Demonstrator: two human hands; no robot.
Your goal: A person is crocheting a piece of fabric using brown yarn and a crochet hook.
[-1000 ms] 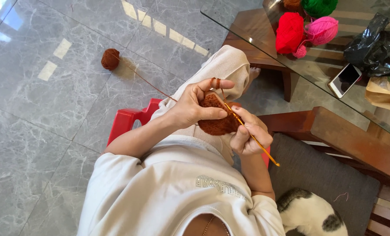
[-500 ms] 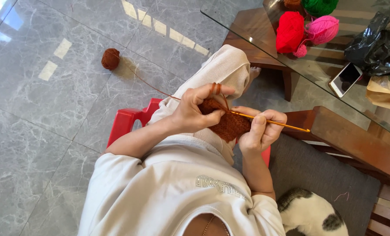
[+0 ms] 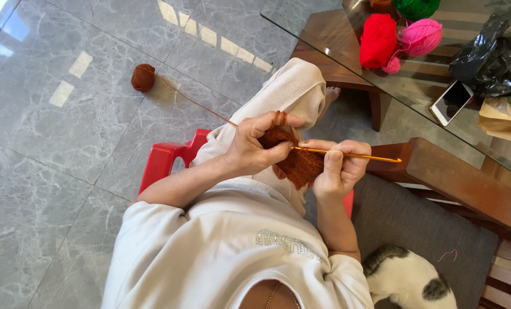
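Since a second ago the crochet hook point(image 3: 347, 154) levelled out, long axis pointing right. Right hand point(image 3: 338, 171) fingers pinch it; left hand point(image 3: 255, 149) grips the brown piece point(image 3: 298, 166), yarn looped over fingers, over her lap.

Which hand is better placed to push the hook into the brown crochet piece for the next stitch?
Probably the right hand: it already grips the orange crochet hook, whose tip meets the brown crochet piece. The left hand pinches that piece with yarn looped over its fingers.
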